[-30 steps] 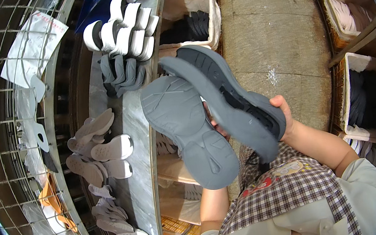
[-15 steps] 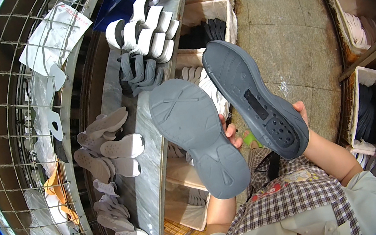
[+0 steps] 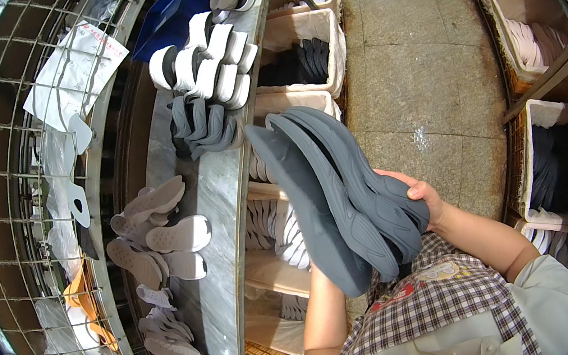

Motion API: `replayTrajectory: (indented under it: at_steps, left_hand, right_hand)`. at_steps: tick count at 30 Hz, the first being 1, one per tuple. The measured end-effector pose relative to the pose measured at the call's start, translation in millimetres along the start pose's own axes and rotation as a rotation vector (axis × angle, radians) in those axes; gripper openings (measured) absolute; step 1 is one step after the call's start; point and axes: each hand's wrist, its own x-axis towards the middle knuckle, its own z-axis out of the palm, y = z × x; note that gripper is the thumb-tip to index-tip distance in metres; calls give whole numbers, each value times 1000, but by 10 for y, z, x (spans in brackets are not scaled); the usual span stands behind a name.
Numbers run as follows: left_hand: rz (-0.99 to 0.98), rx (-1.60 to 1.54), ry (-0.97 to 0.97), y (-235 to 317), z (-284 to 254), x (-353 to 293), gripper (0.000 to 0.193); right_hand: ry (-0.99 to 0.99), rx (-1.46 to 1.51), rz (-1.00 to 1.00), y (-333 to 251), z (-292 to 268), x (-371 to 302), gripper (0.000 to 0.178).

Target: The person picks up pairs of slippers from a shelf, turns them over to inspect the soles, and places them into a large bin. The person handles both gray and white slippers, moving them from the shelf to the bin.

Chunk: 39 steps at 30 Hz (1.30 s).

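Dark grey shoe soles (image 3: 340,191) are stacked on edge, side by side, in front of my apron, toes tilted up and away. My right hand (image 3: 424,195) is closed round their heel end at the right, thumb on the outer side. My left forearm (image 3: 324,310) rises behind the leftmost sole (image 3: 302,204); that sole covers my left hand, which appears to hold it from behind. The soles lie close together, with a narrow dark gap between some of them.
On the metal-edged table (image 3: 219,208) at left stand white soles (image 3: 206,61), dark grey soles (image 3: 201,127) and light soles (image 3: 180,236). Lined baskets (image 3: 334,40) of soles stand beyond it, more baskets (image 3: 522,35) at right. A wire mesh (image 3: 20,214) borders the far left.
The soles, held apart in my two hands before, have come together into one stack. They have turned from facing me to standing on edge. My left fingers have gone out of sight.
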Motion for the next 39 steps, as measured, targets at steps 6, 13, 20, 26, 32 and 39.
replayTrajectory:
  at_steps: [6,13,20,26,32,39]
  left_hand:
    - [-16,-359,-168,3,-27,67,29]
    - [61,-432,-217,52,124,57,21]
    - [123,-418,-198,140,105,32,19]
    - [163,-413,-236,206,-7,30,19]
    - [171,-395,-186,328,-66,-19,19]
    - [221,180,415,409,-27,29,61]
  right_hand:
    - [31,378,93,138,-177,-22,82]
    - [23,552,124,144,-300,-58,89]
    - [100,419,80,94,-151,-33,86]
    - [66,349,105,115,-104,101,87]
    - [110,359,147,191,-74,228,85]
    - [159,236,275,463,-166,486,76]
